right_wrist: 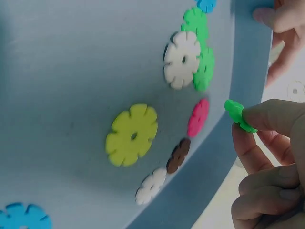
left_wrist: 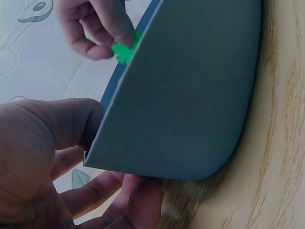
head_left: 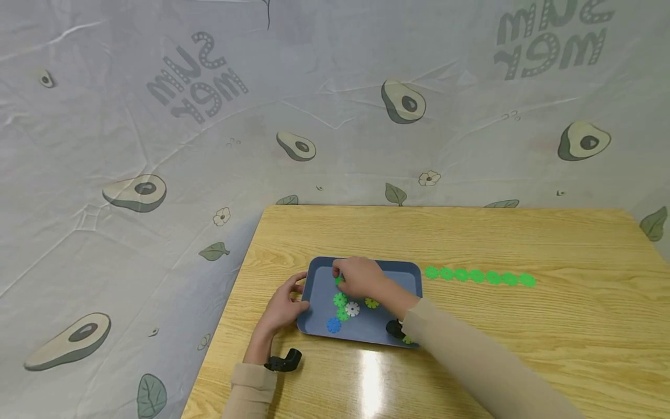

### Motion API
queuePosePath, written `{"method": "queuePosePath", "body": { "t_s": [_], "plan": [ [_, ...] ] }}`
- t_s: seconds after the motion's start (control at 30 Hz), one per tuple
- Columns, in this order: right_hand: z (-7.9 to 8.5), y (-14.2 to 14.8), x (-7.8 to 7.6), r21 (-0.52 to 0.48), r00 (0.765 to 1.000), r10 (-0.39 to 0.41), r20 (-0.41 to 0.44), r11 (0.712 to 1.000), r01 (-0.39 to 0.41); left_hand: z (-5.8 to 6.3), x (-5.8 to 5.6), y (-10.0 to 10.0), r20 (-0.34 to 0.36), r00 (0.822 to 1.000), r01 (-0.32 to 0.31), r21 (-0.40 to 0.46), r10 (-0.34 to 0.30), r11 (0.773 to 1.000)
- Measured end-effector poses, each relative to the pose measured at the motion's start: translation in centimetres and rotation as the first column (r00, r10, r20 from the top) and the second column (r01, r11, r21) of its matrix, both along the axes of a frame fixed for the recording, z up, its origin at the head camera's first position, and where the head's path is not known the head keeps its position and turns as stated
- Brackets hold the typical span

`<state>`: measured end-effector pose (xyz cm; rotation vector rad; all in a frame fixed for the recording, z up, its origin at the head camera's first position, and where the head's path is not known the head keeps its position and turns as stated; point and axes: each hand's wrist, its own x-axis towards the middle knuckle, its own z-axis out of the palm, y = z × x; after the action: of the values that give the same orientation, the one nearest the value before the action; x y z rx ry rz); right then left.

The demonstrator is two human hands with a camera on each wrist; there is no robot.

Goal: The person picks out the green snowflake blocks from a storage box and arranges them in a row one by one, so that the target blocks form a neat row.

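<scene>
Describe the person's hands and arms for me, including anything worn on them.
The left hand and right hand are bare, with no gloves or rings visible. Both arms wear plain beige sleeves: left sleeve, right sleeve. At the left wrist sits an angular black wrist camera; at the right wrist, a black device shows only partly.

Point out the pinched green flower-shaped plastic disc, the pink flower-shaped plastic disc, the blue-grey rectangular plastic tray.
Pinched green disc [right_wrist: 234, 111]: right wrist view, exposed face.
Pink disc [right_wrist: 198, 118]: right wrist view, middle of its face.
Tray [head_left: 369, 326]: head view, bare floor.
</scene>
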<state>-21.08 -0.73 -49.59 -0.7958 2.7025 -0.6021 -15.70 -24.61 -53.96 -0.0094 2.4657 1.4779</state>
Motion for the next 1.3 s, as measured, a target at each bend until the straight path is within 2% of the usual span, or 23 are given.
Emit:
{"method": "queuePosePath", "body": {
  "t_s": [0.3, 0.47, 0.77, 0.97, 1.3],
  "plan": [
    [0.5, 2.8, 0.3, -0.058, 0.999, -0.048, 0.012, 0.997, 0.048, 0.2, 0.1, 0.1, -0.006, 1.0, -0.003, -0.023, 0.002, 1.0],
    [1.2, 4.2, 0.5, -0.094, 0.998, -0.062, 0.004, 0.994, 0.062, 0.2, 0.2, 0.0, -0.006, 1.0, -0.005, -0.006, 0.005, 1.0],
    [2.7, 6.8, 1.1, -0.113, 0.994, -0.102, -0.047, 0.989, 0.096, 0.2, 0.2, 0.0, -0.008, 1.0, 0.002, -0.02, -0.002, 1.0],
    [2.6, 8.9, 1.2, -0.149, 0.987, -0.147, -0.06, 0.979, 0.137, 0.1, 0.3, 0.0, -0.018, 1.0, 0.016, -0.043, -0.017, 0.999],
    [2.0, 14.5, 1.5, -0.176, 0.966, -0.259, 0.006, 0.95, 0.256, 0.1, 0.3, 0.0, -0.024, 1.0, 0.008, -0.054, -0.009, 0.998]
  ]
}}
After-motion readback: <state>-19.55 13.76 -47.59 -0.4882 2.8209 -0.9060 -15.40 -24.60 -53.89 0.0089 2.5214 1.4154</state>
